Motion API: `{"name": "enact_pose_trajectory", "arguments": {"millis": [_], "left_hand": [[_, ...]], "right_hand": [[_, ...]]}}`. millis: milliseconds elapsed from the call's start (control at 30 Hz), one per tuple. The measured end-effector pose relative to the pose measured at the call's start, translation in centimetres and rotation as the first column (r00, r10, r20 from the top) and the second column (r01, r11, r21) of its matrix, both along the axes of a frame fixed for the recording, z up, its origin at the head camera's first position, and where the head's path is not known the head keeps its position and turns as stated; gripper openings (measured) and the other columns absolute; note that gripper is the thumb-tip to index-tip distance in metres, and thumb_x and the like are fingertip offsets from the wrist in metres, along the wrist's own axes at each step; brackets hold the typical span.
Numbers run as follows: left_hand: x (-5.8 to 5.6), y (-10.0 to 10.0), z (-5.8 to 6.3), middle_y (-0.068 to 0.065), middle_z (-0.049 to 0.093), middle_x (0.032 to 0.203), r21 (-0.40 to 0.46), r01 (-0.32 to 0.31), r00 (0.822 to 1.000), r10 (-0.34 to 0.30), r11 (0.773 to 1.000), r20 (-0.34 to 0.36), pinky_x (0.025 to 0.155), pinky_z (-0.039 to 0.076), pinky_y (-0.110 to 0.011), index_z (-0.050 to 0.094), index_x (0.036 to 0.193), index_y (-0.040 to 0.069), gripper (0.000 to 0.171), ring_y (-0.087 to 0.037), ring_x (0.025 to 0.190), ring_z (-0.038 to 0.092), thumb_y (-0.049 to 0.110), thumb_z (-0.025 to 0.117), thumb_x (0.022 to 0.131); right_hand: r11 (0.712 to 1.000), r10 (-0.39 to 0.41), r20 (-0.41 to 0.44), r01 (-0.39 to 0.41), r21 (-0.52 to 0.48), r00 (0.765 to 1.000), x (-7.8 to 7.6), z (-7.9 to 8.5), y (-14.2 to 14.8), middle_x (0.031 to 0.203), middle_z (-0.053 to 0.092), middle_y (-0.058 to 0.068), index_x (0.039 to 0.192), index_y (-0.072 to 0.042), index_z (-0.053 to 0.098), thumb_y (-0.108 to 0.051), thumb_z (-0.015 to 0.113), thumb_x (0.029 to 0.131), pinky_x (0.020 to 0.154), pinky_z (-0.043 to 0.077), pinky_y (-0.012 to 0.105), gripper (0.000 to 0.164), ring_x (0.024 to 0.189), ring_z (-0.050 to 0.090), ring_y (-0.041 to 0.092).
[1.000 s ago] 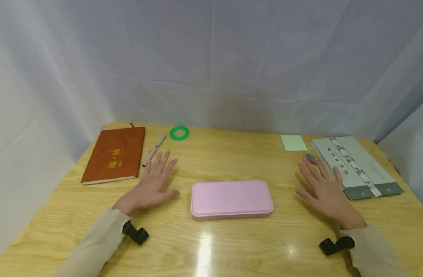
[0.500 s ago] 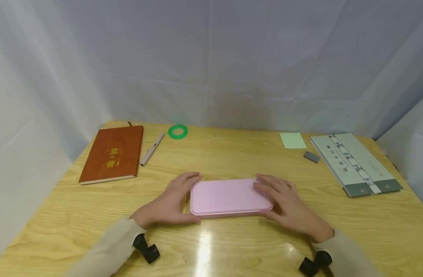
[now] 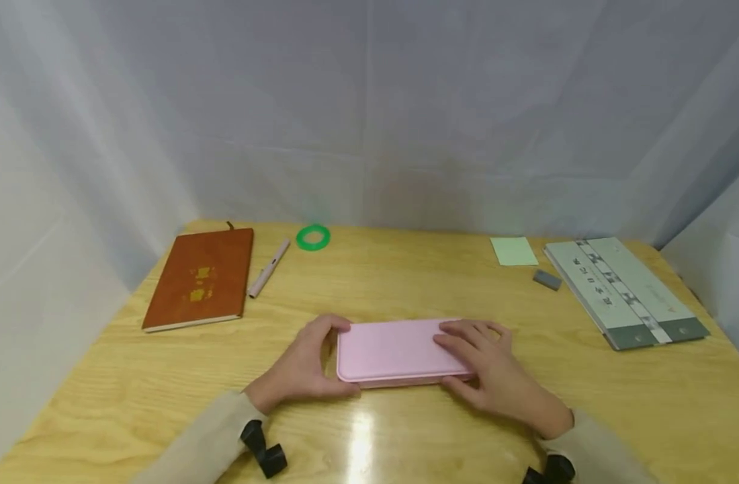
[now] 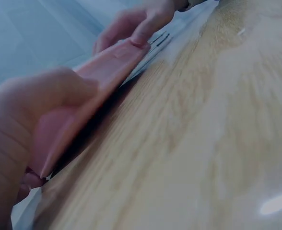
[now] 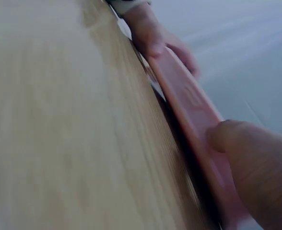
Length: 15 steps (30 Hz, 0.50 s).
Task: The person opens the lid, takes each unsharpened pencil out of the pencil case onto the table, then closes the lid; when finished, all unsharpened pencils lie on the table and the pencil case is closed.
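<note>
A pink rectangular pencil case (image 3: 387, 349) with rounded corners is between both hands at the front middle of the wooden table. My left hand (image 3: 299, 366) grips its left end, thumb on the near side and fingers at the far corner. At the other end my right hand (image 3: 499, 373) holds it, thumb on the near side, fingers over the top and far edge. Both thumbs press the near side of the pencil case (image 4: 110, 67) in the left wrist view. A dark strip runs under the pencil case (image 5: 186, 98) in the right wrist view; whether it is lifted I cannot tell.
On the left lie a brown notebook (image 3: 200, 279), a pale pen (image 3: 269, 269) and a green ring (image 3: 313, 237). To the right are a light green sticky-note pad (image 3: 513, 251), a small grey block (image 3: 547, 279) and a grey-green notebook (image 3: 623, 292). A pale curtain (image 3: 369, 114) hangs behind.
Both hands have come inward from beside the pencil case, with fingers spread, to its two ends and now grip it. The surrounding items stay where they were on the table.
</note>
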<state>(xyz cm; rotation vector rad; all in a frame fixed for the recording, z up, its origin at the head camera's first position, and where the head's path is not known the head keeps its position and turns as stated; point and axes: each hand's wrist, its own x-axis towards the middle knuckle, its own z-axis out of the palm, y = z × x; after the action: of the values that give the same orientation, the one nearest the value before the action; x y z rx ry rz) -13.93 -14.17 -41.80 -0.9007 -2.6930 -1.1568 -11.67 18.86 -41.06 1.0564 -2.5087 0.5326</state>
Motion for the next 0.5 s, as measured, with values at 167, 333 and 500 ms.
{"name": "enact_pose_trajectory", "arguments": {"millis": [167, 333, 500], "left_hand": [[0.2, 0.0, 0.0, -0.001, 0.06, 0.118, 0.074, -0.018, 0.999, 0.015, 0.997, 0.037, 0.095, 0.047, -0.038, 0.056, 0.12, 0.012, 0.072, -0.016, 0.11, 0.055, 0.04, 0.087, 0.061], [-0.1, 0.3, -0.1, 0.001, 0.06, 0.104, 0.109, -0.036, 0.999, 0.032, 0.993, 0.032, 0.081, 0.048, -0.029, 0.059, 0.117, 0.01, 0.062, -0.013, 0.092, 0.054, 0.035, 0.085, 0.065], [-0.4, 0.4, 0.1, 0.003, 0.059, 0.094, 0.15, -0.046, 0.996, 0.034, 0.988, 0.087, 0.074, 0.045, -0.025, 0.059, 0.116, 0.011, 0.061, -0.013, 0.083, 0.051, 0.032, 0.086, 0.065]], "right_hand": [[0.999, 0.019, -0.114, -0.015, 0.036, 0.993, 0.2, 0.5, -2.5, 0.123, 0.061, 0.003, 0.122, -0.009, 0.062, -0.033, 0.062, 0.086, 0.092, 0.035, 0.049, 0.043, 0.115, 0.054, 0.022], [0.995, 0.042, -0.226, -0.022, 0.093, 0.973, -0.2, 1.4, -3.6, 0.113, 0.064, 0.006, 0.117, -0.005, 0.063, -0.032, 0.047, 0.093, 0.084, 0.045, 0.04, 0.039, 0.105, 0.058, 0.022], [0.991, 0.049, -0.27, -0.012, 0.134, 0.962, -0.5, 2.0, -3.9, 0.108, 0.066, 0.008, 0.112, -0.003, 0.065, -0.027, 0.056, 0.085, 0.08, 0.046, 0.038, 0.038, 0.099, 0.06, 0.023]]}}
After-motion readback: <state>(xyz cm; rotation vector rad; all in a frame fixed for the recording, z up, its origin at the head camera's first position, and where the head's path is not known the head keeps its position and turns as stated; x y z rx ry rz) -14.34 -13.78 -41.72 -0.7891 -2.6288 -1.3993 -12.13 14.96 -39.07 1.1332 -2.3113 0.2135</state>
